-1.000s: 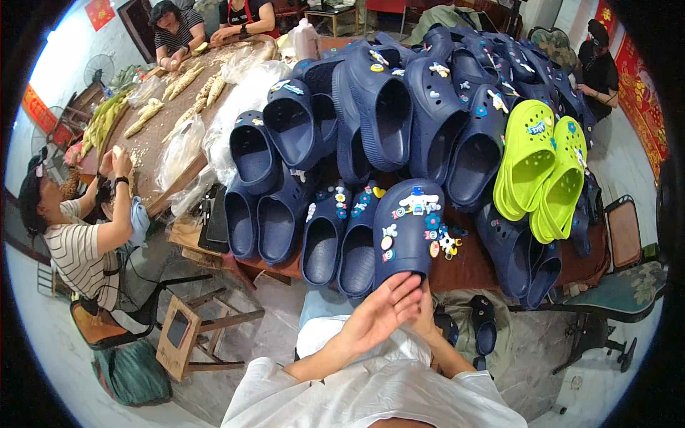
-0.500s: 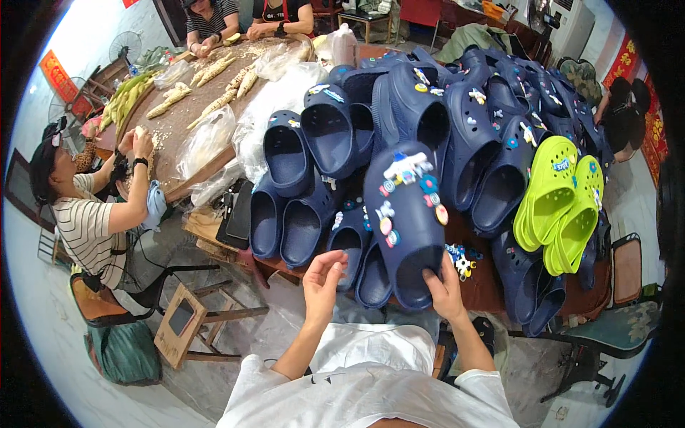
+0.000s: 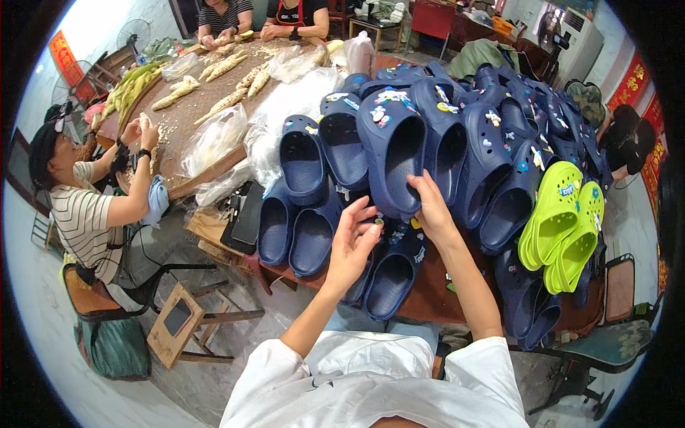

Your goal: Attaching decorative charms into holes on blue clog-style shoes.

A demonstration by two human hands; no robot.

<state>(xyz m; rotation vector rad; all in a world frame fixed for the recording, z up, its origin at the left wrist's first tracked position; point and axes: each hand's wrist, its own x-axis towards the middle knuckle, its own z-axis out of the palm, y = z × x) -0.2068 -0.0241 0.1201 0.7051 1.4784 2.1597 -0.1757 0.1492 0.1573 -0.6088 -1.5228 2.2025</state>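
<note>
Clog in navy [image 3: 392, 153] is pinched by our right hand [image 3: 434, 212] toward tabletop's near edge [image 3: 439, 301]; whether our curled left hand [image 3: 349, 248] pinches something, we cannot tell

My left forearm [image 3: 314, 314] slants up and inward, the left hand [image 3: 351, 242] half curled with thumb [image 3: 369, 232] near fingertips [image 3: 368, 212]. My right forearm [image 3: 472, 282] stretches farther forward, the right hand [image 3: 433, 207] bent in a grip near the left.
</note>
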